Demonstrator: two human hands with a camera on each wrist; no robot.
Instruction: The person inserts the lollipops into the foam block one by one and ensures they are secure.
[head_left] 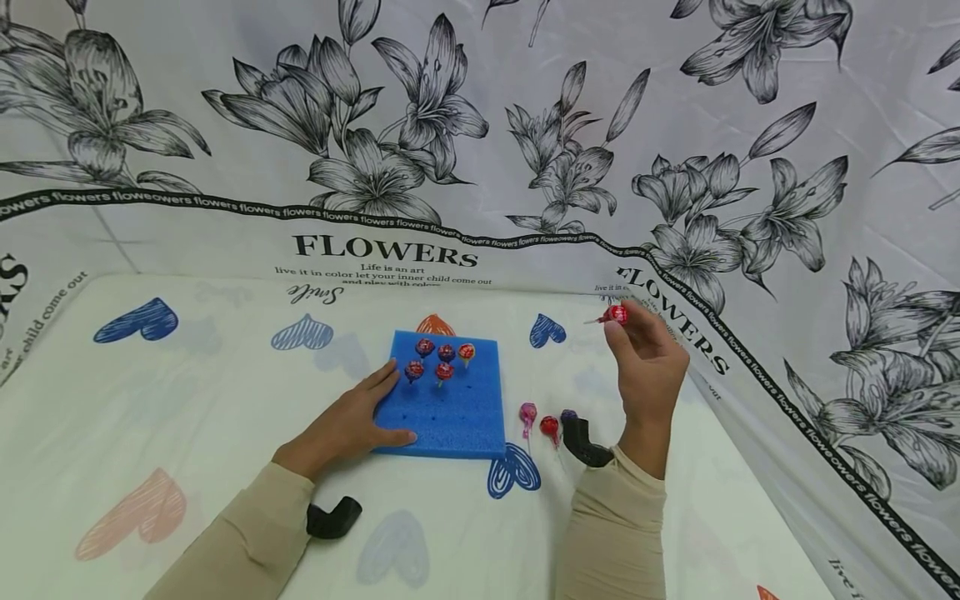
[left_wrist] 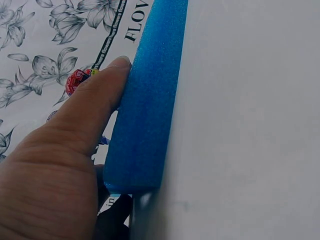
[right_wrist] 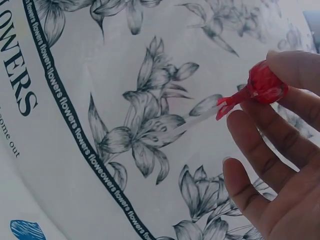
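Observation:
A red-wrapped lollipop (right_wrist: 267, 82) is pinched by its head between the thumb and fingers of my right hand (head_left: 651, 358), raised over the right side of the table. Its white stick points left, free of anything. My left hand (head_left: 352, 421) rests against a blue foam block (head_left: 457, 425), with straight fingers along its left side and the thumb over the front part. Several lollipops (head_left: 445, 372) stand upright in the block's back half, sticks down. Small holes show in its bare front part. In the left wrist view, the thumb (left_wrist: 95, 95) lies along the block's edge.
Right of the block lie a pink lollipop (head_left: 528, 412), a red lollipop (head_left: 550, 427) and a dark purple lollipop (head_left: 569, 414), partly behind the black wrist device (head_left: 587, 443). A white cloth with hearts (head_left: 225, 400) covers the table. Behind hangs a flower-printed sheet (head_left: 510, 50).

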